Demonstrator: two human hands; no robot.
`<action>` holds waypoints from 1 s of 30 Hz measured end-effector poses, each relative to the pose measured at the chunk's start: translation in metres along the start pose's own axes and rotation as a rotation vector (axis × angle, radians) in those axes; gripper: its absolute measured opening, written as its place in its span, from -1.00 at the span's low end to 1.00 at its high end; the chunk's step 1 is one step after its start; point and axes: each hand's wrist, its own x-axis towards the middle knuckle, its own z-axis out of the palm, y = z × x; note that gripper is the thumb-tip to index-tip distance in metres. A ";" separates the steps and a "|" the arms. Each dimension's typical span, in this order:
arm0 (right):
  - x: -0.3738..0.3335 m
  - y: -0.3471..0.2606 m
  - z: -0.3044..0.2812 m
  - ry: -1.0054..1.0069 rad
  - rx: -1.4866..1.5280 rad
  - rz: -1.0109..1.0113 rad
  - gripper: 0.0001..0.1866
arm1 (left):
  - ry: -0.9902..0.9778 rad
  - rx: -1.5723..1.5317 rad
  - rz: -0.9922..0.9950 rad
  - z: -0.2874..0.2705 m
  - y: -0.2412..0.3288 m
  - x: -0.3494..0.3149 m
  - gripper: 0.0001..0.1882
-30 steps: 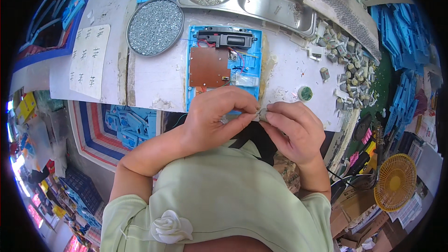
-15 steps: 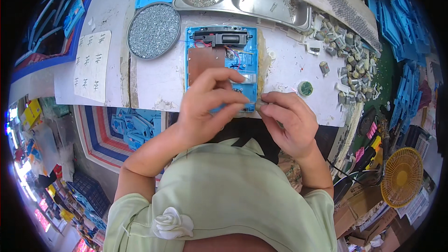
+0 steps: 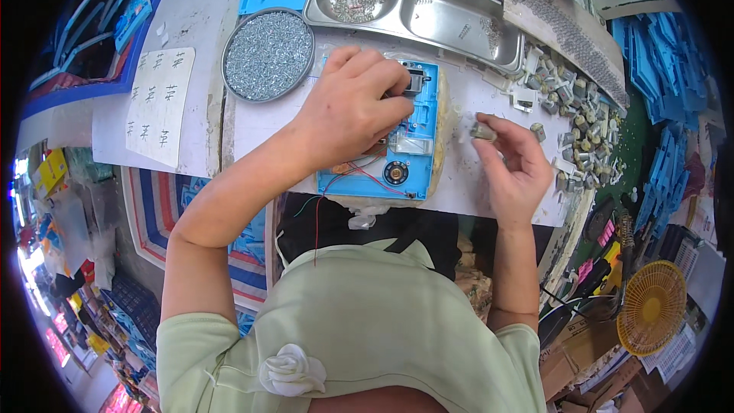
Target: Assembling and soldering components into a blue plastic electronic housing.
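A blue plastic casing (image 3: 425, 164) lies on the table in front of me, with red and green wires, a small round black speaker (image 3: 396, 173) and a clear plastic piece (image 3: 413, 144) in it. My left hand (image 3: 358, 103) is over the casing's upper left, its fingers curled in a pinch; whatever is between the fingertips is hidden. A black part (image 3: 417, 80) shows just past those fingers. To the right of the casing, my right hand (image 3: 514, 164) pinches a small grey cylindrical motor (image 3: 483, 131) between thumb and index finger, above the tabletop.
A round tray of small screws (image 3: 269, 53) sits left of the casing. Beyond it stands a steel compartment tray (image 3: 397, 23) holding springs. Many small motors (image 3: 585, 130) are heaped at the right, near a board with small metal parts (image 3: 562, 19). A yellow fan (image 3: 651, 307) is at lower right.
My left hand has moved up over the casing's upper part. My right hand has moved right, away from the casing, and now shows a motor in its pinch. The speaker and wires have come into sight.
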 end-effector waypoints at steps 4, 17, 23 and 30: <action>0.013 0.004 0.026 -0.060 -0.173 -0.135 -0.71 | 0.039 -0.060 -0.012 -0.011 -0.001 -0.028 -0.62; 0.031 -0.001 0.048 -0.152 -0.537 -0.232 -0.76 | 0.060 -0.164 0.018 -0.016 -0.003 -0.053 -0.64; 0.035 -0.013 0.048 -0.207 -0.670 -0.320 -0.78 | 0.105 -0.202 0.108 -0.012 -0.005 -0.050 -0.61; 0.046 -0.031 0.047 -0.333 -0.843 -0.431 -0.79 | 0.136 -0.197 0.165 -0.009 -0.009 -0.050 -0.60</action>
